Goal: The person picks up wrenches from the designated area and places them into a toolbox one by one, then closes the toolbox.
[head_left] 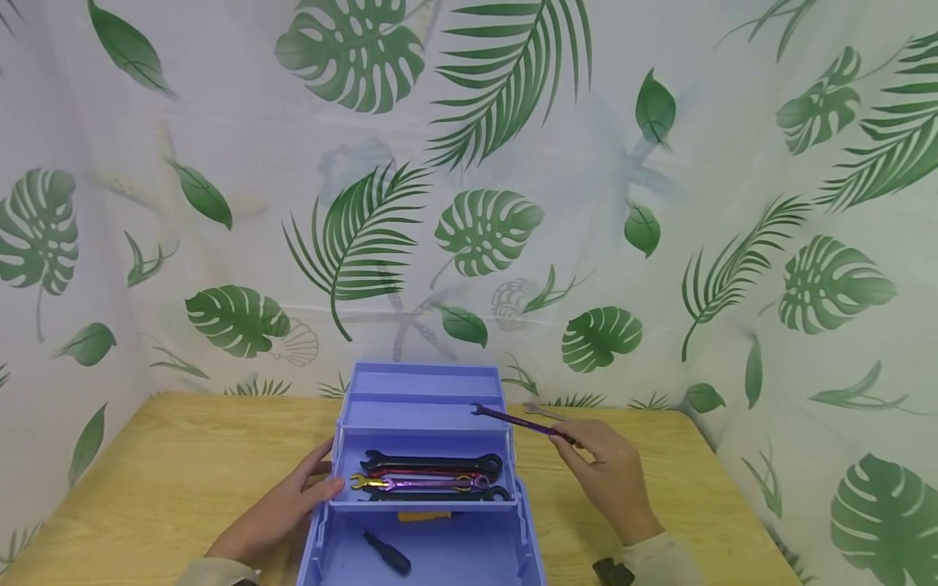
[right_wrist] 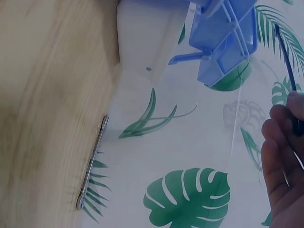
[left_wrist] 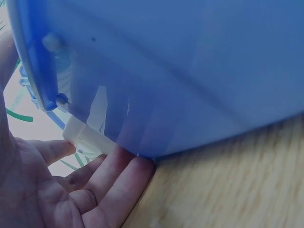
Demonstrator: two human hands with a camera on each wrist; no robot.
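A blue toolbox [head_left: 421, 544] stands opened on the table, its lid [head_left: 425, 411] raised behind a lifted tray [head_left: 344, 505]. In that tray lie several wrenches, among them a black wrench [head_left: 432, 462], a gold wrench [head_left: 361, 482] and a purple wrench [head_left: 436, 483]. My left hand [head_left: 296, 492] rests along the box's left side, thumb at the tray corner; the left wrist view has its extended fingers [left_wrist: 121, 190] touching the wall. My right hand [head_left: 604, 472] pinches a dark purple wrench [head_left: 516, 420] by one end, its open jaw pointing left above the box's right edge.
A black-handled screwdriver [head_left: 388, 555] and a partly hidden yellow item [head_left: 423, 516] lie in the toolbox's lower compartment. On the wooden table [head_left: 220, 456] behind my right hand is a silver wrench [right_wrist: 92, 161]. A leaf-patterned sheet [head_left: 513, 325] hangs behind the table.
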